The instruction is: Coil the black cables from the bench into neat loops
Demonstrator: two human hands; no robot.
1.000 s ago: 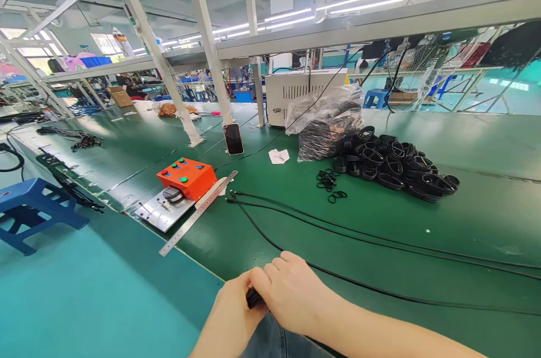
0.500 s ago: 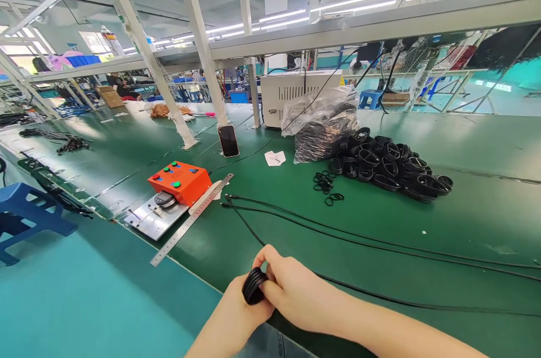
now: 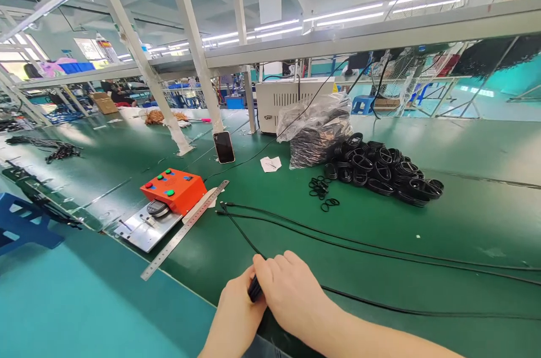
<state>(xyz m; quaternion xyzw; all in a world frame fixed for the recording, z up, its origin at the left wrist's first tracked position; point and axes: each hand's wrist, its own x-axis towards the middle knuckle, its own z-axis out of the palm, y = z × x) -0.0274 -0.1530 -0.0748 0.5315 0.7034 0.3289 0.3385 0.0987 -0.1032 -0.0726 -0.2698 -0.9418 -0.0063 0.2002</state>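
Black cable coil [image 3: 255, 289]: light, limp, best taken by its loops; our left hand [image 3: 235, 313] and right hand [image 3: 291, 294] clamped together on it.

Green workbench [image 3: 477, 222] with a steel ruler [image 3: 185, 229], orange push-button box [image 3: 171, 190], black rubber rings [image 3: 380, 169], black cables [image 3: 372, 248]

The left hand [image 3: 234, 313] and right hand [image 3: 291, 296] grip a small coil of black cable [image 3: 255, 289] at the edge of the green surface [image 3: 465, 228], near long black cables [image 3: 380, 248].
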